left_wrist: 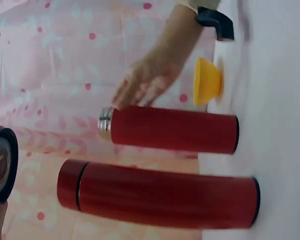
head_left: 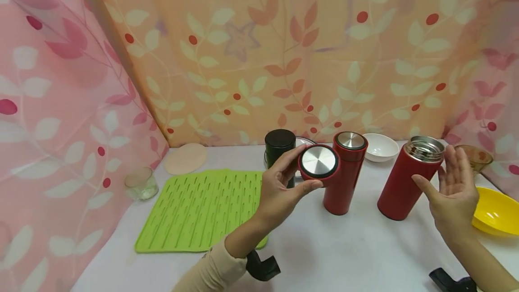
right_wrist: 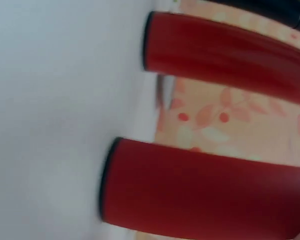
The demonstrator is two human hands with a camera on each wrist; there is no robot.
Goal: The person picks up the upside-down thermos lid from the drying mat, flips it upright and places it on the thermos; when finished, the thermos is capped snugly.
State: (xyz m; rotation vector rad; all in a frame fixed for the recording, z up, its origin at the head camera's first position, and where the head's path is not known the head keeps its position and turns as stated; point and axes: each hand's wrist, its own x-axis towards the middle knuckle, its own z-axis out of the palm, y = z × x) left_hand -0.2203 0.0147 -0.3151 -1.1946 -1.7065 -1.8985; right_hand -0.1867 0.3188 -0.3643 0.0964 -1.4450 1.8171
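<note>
My left hand (head_left: 284,188) grips a red flask lid (head_left: 319,161) with a brushed silver top between thumb and fingers, held above the table. In the left wrist view the hollow underside of the lid (left_wrist: 0,162) shows. On the right stands an open red flask (head_left: 407,184), its steel threaded mouth (head_left: 425,148) bare. My right hand (head_left: 458,193) is beside this flask's upper part, fingers straight and thumb spread toward it; whether it touches cannot be told. Between the hands stands a second red flask (head_left: 344,179) with its lid on, partly behind the held lid.
A black flask (head_left: 279,141) stands behind my left hand. A green drying mat (head_left: 202,211), a glass (head_left: 142,184) and a beige disc (head_left: 186,158) lie left. At right are a white bowl (head_left: 380,148), a yellow bowl (head_left: 496,213) and an amber glass bowl (head_left: 475,157).
</note>
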